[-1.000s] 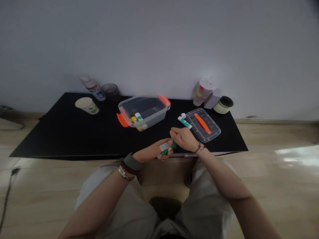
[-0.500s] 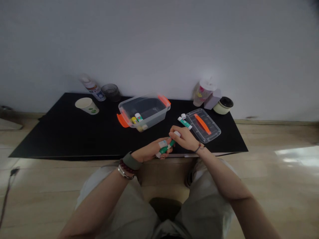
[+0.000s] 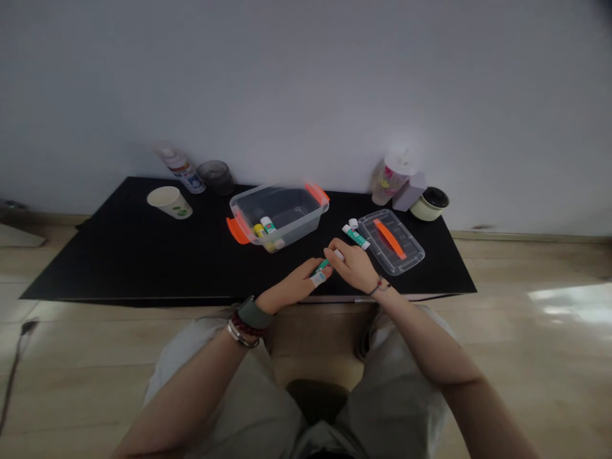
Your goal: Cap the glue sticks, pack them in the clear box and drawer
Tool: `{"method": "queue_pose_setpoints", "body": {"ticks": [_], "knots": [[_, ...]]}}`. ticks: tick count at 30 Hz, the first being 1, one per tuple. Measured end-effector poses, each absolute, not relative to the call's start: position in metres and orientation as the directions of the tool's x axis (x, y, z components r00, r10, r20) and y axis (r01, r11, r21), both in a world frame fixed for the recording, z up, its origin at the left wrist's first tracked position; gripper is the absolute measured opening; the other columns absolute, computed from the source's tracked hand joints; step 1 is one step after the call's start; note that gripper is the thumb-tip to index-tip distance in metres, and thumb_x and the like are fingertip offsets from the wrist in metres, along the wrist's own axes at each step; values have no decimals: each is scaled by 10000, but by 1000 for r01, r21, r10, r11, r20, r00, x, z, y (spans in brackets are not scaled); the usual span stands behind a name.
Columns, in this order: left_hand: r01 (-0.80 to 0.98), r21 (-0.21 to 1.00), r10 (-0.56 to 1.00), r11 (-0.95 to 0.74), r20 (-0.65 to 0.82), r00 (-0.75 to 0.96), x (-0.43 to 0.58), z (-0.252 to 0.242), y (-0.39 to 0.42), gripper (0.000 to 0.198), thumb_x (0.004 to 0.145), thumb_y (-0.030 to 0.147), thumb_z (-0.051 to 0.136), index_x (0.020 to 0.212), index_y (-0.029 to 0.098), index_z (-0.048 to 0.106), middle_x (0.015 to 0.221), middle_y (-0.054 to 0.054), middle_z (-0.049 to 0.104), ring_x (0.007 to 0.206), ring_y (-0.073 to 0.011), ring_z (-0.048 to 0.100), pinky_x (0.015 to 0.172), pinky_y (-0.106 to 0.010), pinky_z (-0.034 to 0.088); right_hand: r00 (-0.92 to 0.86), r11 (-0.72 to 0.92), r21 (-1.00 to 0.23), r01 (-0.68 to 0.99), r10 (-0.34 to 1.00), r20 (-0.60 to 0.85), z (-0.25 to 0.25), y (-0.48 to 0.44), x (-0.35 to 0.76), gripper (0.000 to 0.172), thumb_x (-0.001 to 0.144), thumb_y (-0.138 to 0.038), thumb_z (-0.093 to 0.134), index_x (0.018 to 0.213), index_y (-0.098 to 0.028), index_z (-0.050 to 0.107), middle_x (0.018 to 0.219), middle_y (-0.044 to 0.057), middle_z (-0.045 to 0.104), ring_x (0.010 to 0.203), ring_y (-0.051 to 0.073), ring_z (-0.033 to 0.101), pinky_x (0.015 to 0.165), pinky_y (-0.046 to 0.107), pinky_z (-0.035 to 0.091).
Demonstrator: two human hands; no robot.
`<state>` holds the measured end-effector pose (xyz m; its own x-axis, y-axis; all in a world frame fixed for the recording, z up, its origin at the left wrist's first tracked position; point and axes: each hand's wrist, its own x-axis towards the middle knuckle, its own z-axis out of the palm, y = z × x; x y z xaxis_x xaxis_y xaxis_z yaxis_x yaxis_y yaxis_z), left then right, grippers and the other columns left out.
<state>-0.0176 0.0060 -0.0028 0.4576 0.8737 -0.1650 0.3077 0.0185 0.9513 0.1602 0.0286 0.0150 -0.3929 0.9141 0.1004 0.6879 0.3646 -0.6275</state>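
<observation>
The left hand point(image 3: 295, 285) and right hand point(image 3: 352, 268) meet just above the front edge of a black mat point(image 3: 95, 271), both closed narrowly around a green-and-white glue stick point(image 3: 321, 266) that lies tilted between them. The left fingers wrap its green body, and its white end point(image 3: 338, 255) shows just beside the right fingertips. Near the right hand, a second green glue stick point(image 3: 356, 237) lies beside a white cap point(image 3: 352, 223), just left of a clear plastic lid point(image 3: 389, 241) with an orange handle. Left of them sits a clear plastic storage box point(image 3: 306, 217) with orange clips, holding 3 glue sticks, one with a yellow body point(image 3: 259, 230). Along the wall stand a plastic cup point(image 3: 394, 175) with a straw and a cream pot point(image 3: 429, 205) with a black lid, while a paper cup point(image 3: 169, 202) lies on its side
</observation>
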Motion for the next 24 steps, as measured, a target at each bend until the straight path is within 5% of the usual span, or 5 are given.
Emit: {"method": "queue_pose_setpoints", "body": {"ticks": [6, 13, 16, 19, 24], "knots": [[350, 931, 942, -102, -23, 336, -28, 7, 16, 383, 840, 473, 621, 1044, 153, 666, 962, -81, 682, 843, -193, 621, 747, -321, 526, -345, 437, -751, 494, 892, 292, 14, 31, 168, 308, 992, -466, 404, 1105, -197, 504, 720, -19, 537, 606, 143, 512, 596, 268, 351], [409, 882, 963, -233, 267, -28, -55, 38, 83, 293, 806, 397, 697, 956, 157, 619, 907, -71, 689, 836, -205, 658, 785, -346, 540, -291, 427, -744, 514, 903, 317, 14, 34, 175, 285, 1005, -449, 375, 1101, -204, 487, 717, -20, 527, 617, 150, 514, 608, 286, 352], [605, 776, 934, -178, 327, -146, -69, 53, 113, 483, 820, 351, 703, 1227, 158, 530, 903, -69, 683, 860, -233, 671, 835, -373, 517, -307, 434, -728, 532, 899, 312, 11, 32, 177, 290, 1002, -455, 382, 1105, -204, 485, 716, -20, 528, 615, 152, 513, 607, 287, 351], [803, 591, 964, -74, 248, -93, -77, 54, 131, 662, 870, 319, 638, 1445, 164, 348, 912, -87, 691, 923, -275, 674, 885, -404, 484, -309, 429, -714, 553, 902, 302, 10, 31, 179, 304, 997, -457, 389, 1116, -197, 489, 719, -18, 529, 622, 156, 521, 609, 284, 355], [942, 334, 992, -42, -101, 80, -78, 31, 152, 626, 899, 417, 580, 1442, 162, 401, 1170, -205, 670, 1071, -345, 649, 902, -428, 470, -309, 404, -700, 589, 913, 267, 14, 31, 183, 320, 1000, -450, 376, 1143, -190, 495, 734, -9, 549, 645, 163, 540, 628, 282, 376]]}}
